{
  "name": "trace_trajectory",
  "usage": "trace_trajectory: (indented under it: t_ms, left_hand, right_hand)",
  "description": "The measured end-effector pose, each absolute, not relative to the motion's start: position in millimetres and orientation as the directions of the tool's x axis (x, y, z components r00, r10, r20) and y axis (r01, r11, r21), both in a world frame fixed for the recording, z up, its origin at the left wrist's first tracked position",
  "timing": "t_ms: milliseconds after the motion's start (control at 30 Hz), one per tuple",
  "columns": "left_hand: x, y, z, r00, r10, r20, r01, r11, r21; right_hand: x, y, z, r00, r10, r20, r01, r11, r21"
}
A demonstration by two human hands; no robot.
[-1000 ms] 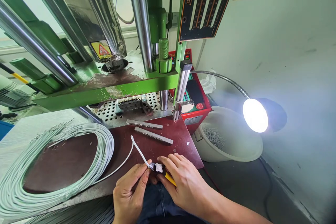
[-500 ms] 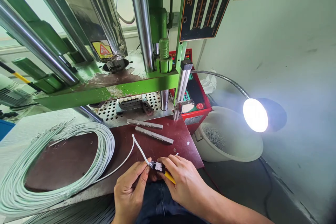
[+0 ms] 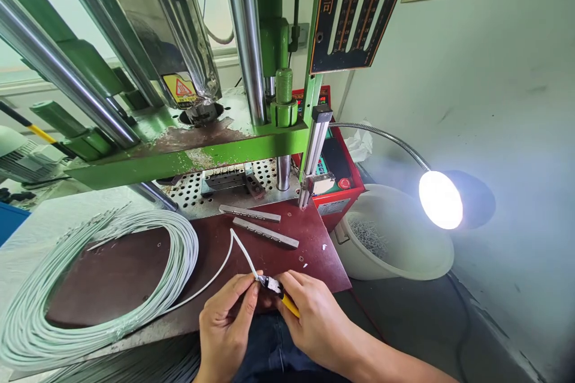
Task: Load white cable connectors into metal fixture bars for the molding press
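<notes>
My left hand (image 3: pixel 224 326) pinches the end of a white cable (image 3: pixel 242 254) that loops up over the dark red work board (image 3: pixel 135 269). A small white moulded piece (image 3: pixel 271 284) sits at the cable's tip between my two hands. My right hand (image 3: pixel 314 320) grips a small cutter with a yellow handle (image 3: pixel 290 305), its jaws at that moulded piece. Both hands hover at the board's near edge, above my lap.
A big coil of white cables (image 3: pixel 90 275) lies on the left. Two metal bars (image 3: pixel 265 232) rest on the board before the green press (image 3: pixel 202 149). A red control box (image 3: pixel 335 182), a white basin of scraps (image 3: pixel 395 239) and a lit gooseneck lamp (image 3: pixel 440 198) stand right.
Small white scraps now lie on the board just beyond my right hand. Both hands stay at the cable tip, barely shifted.
</notes>
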State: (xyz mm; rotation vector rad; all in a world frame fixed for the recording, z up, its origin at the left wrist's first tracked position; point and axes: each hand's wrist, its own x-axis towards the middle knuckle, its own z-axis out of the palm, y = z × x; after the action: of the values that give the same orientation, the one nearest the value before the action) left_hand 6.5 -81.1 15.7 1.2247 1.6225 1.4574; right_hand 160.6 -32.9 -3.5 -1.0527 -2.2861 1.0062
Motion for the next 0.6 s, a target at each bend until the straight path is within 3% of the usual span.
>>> trace_trajectory:
  t_ms: [100,233,367,600]
  left_hand:
    - [4,-79,15,-0.311,0.951,0.008,0.087,0.020,0.996]
    - [-2,-73,17,-0.266,0.958,-0.108,-0.026,0.105,0.994]
    - [-6,-72,15,-0.257,0.947,-0.192,-0.142,0.159,0.977]
    - [5,-70,6,-0.217,0.958,-0.189,-0.298,0.119,0.947]
  right_hand:
    - [163,-32,5,-0.689,0.723,-0.048,0.275,0.200,-0.940]
    - [170,-29,10,-0.634,0.769,-0.081,0.111,-0.014,-0.994]
    - [173,-24,12,-0.486,0.872,-0.060,0.114,-0.005,-0.993]
    - [160,-27,13,-0.566,0.824,-0.028,0.112,0.043,-0.993]
